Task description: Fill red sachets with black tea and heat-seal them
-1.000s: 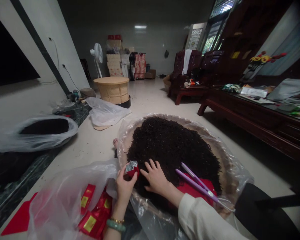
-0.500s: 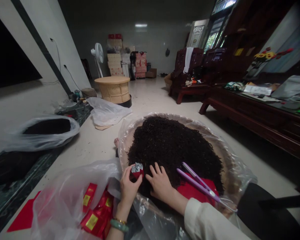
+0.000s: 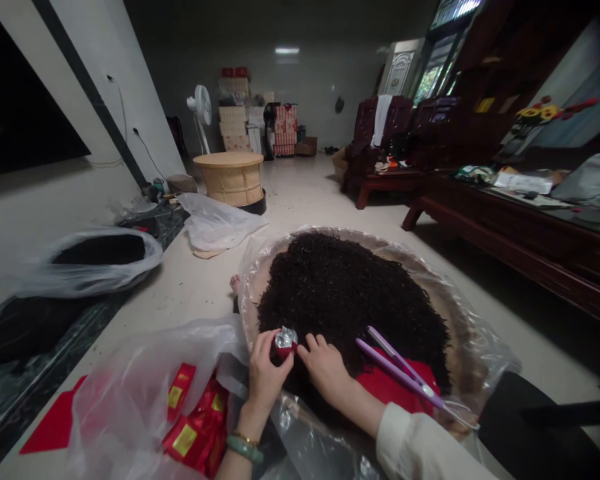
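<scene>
My left hand (image 3: 270, 369) holds a small red packet (image 3: 286, 341) upright between thumb and fingers, with its silver foil inner side showing at the top. Close on its right, my right hand (image 3: 327, 370) is curled down at the near edge of a heap of dark, dry tea leaves (image 3: 350, 287). Its fingers look closed on some leaves, though the fingertips are partly hidden; the thumb is beside the packet. The heap lies in a wide round basket lined with clear plastic (image 3: 463, 327). A purple hair straightener (image 3: 400, 370) rests on a red sheet (image 3: 375, 387) to the right.
Filled red packets (image 3: 195, 427) lie in a clear plastic bag (image 3: 115, 400) at left front. A second bag of dark leaves (image 3: 100, 251) stands at the left. A black stool (image 3: 535, 427) is at the right, below a dark wooden table (image 3: 510, 240).
My right hand's fingers, spread over the leaves before, have curled in, and the hand is nearer the packet. The packet has tilted, showing more foil. The view has shifted slightly.
</scene>
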Demonstrator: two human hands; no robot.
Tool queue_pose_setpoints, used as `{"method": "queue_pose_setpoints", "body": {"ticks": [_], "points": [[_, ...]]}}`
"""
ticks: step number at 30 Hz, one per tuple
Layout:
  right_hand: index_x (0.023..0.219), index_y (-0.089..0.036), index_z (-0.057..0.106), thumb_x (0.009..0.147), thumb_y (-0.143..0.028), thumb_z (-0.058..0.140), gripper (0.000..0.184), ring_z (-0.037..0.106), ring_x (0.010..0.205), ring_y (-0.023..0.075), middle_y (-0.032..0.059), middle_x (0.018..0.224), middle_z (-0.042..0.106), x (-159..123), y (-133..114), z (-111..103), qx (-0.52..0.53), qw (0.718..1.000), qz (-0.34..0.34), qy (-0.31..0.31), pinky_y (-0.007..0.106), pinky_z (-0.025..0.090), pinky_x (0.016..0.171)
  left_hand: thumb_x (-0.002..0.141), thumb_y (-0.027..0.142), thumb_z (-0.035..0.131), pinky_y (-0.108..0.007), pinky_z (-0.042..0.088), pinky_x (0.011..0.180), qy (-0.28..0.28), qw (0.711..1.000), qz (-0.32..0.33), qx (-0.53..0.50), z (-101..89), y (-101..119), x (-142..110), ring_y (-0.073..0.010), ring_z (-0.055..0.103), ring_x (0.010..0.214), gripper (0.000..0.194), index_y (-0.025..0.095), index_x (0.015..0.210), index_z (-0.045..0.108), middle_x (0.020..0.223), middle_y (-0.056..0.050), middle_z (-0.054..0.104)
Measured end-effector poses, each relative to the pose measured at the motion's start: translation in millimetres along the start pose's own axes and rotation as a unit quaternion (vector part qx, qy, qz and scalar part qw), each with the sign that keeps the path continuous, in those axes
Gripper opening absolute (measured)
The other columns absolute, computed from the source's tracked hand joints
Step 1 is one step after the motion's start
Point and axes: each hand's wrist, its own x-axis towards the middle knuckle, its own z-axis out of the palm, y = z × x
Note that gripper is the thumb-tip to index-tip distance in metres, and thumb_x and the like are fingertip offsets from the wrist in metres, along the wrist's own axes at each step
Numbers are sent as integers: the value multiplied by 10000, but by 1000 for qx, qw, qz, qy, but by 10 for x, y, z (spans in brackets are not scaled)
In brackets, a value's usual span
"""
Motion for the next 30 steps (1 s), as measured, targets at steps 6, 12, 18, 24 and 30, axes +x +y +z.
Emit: {"method": "queue_pose_setpoints", "body": {"ticks": [6, 12, 18, 24, 30], "points": [[936, -210, 576, 664, -1, 536, 345, 593, 829, 173, 50, 1014, 586, 26, 459, -76, 200, 976, 61, 61, 250, 453, 681, 735, 161, 621, -397, 554, 843, -24, 1000, -13, -11, 33, 34, -20, -236, 626, 971, 374, 194, 1106, 588, 1034, -78, 612], [806, -213, 518, 634, -116, 537, 198, 515, 610, 122, -52, 725, 540, 49, 822, -333, 490, 860, 43, 138, 229, 436, 578, 704, 146, 647, -398, 546, 849, -50, 999, 8, 3, 164, 147, 4, -238, 615, 966, 432, 199, 1128, 580, 1029, -74, 586], [799, -191, 609, 620, -62, 587, 222, 560, 747, 144, -25, 775, 599, 58, 639, -665, 426, 891, -69, 143, 248, 439, 706, 682, 148, 658, -383, 551, 819, -71, 997, 14, 14, 245, 251, 80, -235, 622, 931, 433, 220, 1104, 591, 1006, -58, 582], [928, -195, 672, 658, -4, 609, 337, 611, 918, 185, 52, 984, 620, 67, 472, -696, 376, 915, -90, 120, 316, 479, 855, 669, 130, 645, -367, 560, 789, -63, 998, 20, 20, 270, 223, 83, -226, 625, 902, 425, 202, 1084, 584, 984, -58, 573], [1200, -236, 586, 667, -34, 634, 573, 617, 937, 171, 64, 1108, 552, 61, 457, -536, 403, 900, -49, 160, 294, 533, 810, 669, 136, 643, -368, 563, 798, -54, 998, 25, 24, 269, 224, 85, -234, 630, 922, 445, 190, 1106, 579, 999, -66, 578]]}}
